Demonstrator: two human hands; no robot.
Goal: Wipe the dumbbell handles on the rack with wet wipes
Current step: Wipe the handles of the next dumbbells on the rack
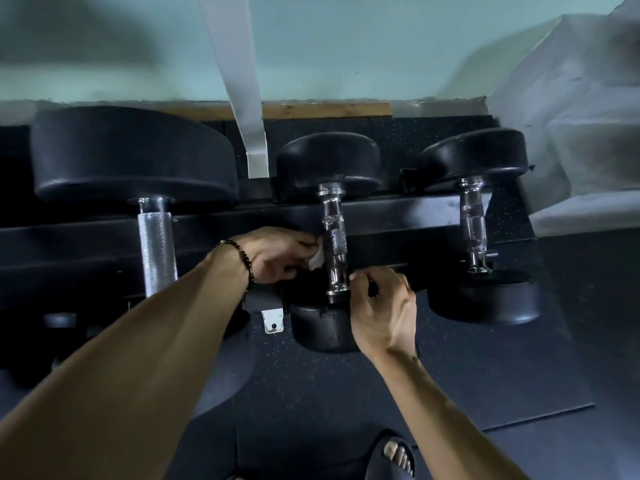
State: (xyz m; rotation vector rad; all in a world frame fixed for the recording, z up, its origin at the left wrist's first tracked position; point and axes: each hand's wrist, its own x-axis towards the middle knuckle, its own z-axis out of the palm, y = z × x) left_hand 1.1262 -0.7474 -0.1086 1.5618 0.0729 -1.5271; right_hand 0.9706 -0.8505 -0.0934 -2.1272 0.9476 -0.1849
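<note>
Three black dumbbells lie across a black rack. The middle dumbbell has a chrome knurled handle. My left hand holds a white wet wipe against the left side of that handle. My right hand has its fingers curled at the near end of the same handle, resting over the front weight head. The left dumbbell's thick knurled handle and the right dumbbell's chrome handle stand untouched on either side.
A white slanted bar runs up the pale green wall behind the rack. A white covered object sits at the right. Dark speckled rubber floor lies below, with my sandalled foot at the bottom edge.
</note>
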